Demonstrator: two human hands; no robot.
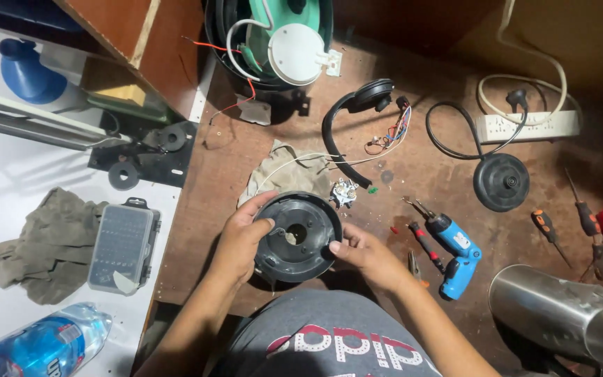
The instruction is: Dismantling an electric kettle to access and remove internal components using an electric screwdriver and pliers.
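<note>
A round black plastic base part (300, 237), with a hole in its middle, is held over the brown wooden table (420, 160) in front of me. My left hand (240, 237) grips its left rim, thumb lying on the top face. My right hand (364, 255) holds the right rim with its fingertips. Just beyond the part lie a small white metal connector (344, 192) and a crumpled beige cloth (284, 173).
A black curved handle with coloured wires (357, 115), a black round base with cord (500, 181), a white power strip (528, 126), a blue electric screwdriver (455, 248), pliers, screwdrivers (549, 234) and a steel kettle body (560, 314) lie right. Left: bit case (121, 244), grey rag (47, 244), water bottle (40, 345).
</note>
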